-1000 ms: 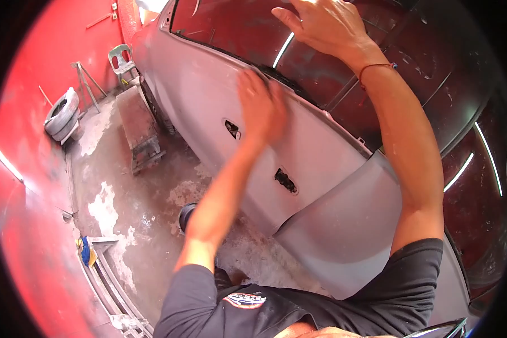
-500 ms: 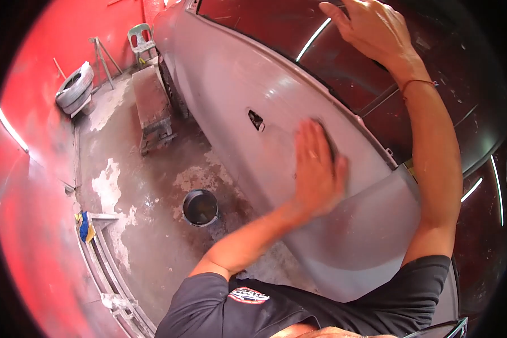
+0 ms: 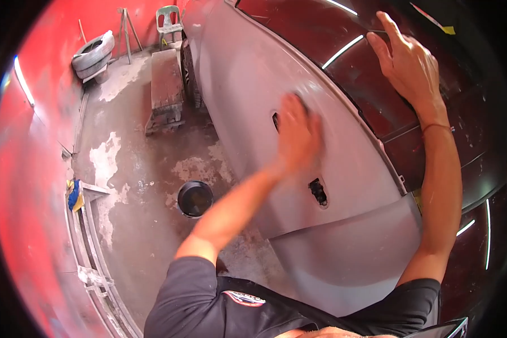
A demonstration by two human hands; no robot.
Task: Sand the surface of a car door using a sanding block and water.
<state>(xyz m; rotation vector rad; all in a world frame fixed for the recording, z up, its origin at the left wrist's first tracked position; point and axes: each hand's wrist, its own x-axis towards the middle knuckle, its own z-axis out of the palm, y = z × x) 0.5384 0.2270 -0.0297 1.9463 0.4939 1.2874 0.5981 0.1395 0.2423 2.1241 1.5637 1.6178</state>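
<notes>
My left hand (image 3: pixel 296 135), blurred by motion, presses palm down on a grey, matt car door panel (image 3: pixel 248 96). A dark edge shows past its fingertips and moves with them; it looks like a flat pad, mostly covered by the fingers. One cutout (image 3: pixel 275 121) sits beside the fingers, partly hidden. A larger handle cutout (image 3: pixel 318 192) lies nearer me, below the wrist. My right hand (image 3: pixel 409 65) is over the dark, glossy upper side of the car (image 3: pixel 355 93), thumb and forefinger apart, holding nothing. Whether it touches that surface I cannot tell.
A round dark bucket (image 3: pixel 195 199) stands on the wet, patchy floor left of the car. Farther off are a low bench (image 3: pixel 167 79), stacked tyres (image 3: pixel 93 56) and a plastic chair (image 3: pixel 169 21). A metal frame (image 3: pixel 87 242) runs along the red wall (image 3: pixel 34 186).
My left hand has slid away from me along the door panel, uncovering the larger cutout. The view has shifted, and my right hand appears lower and farther right, its fingers still apart.
</notes>
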